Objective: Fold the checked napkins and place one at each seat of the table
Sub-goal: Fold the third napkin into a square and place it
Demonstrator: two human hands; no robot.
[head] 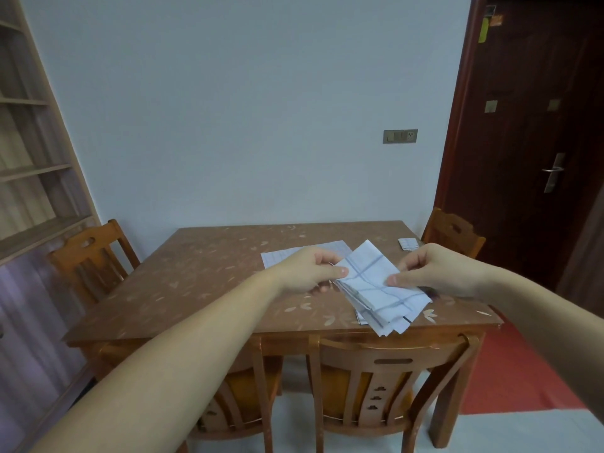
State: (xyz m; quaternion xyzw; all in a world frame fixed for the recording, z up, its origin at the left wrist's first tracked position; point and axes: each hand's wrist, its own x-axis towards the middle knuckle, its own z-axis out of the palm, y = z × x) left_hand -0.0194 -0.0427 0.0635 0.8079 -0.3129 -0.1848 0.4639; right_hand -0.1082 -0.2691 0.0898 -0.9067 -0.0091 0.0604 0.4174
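Observation:
A white napkin with blue check lines (376, 282), folded into several layers, hangs tilted above the near right part of the wooden table (202, 276). My left hand (310, 273) pinches its left edge. My right hand (434, 273) pinches its right side between thumb and fingers. Behind my left hand an unfolded napkin (304, 253) lies flat on the table, partly hidden by the hand. A small folded napkin (408, 244) lies at the far right edge, in front of the right chair.
Wooden chairs stand at the left (91, 256), the far right (454, 230) and the near side (389, 380), with another near chair (242, 393) partly under my left arm. A shelf unit (32, 158) is on the left wall, a dark door (536, 142) on the right.

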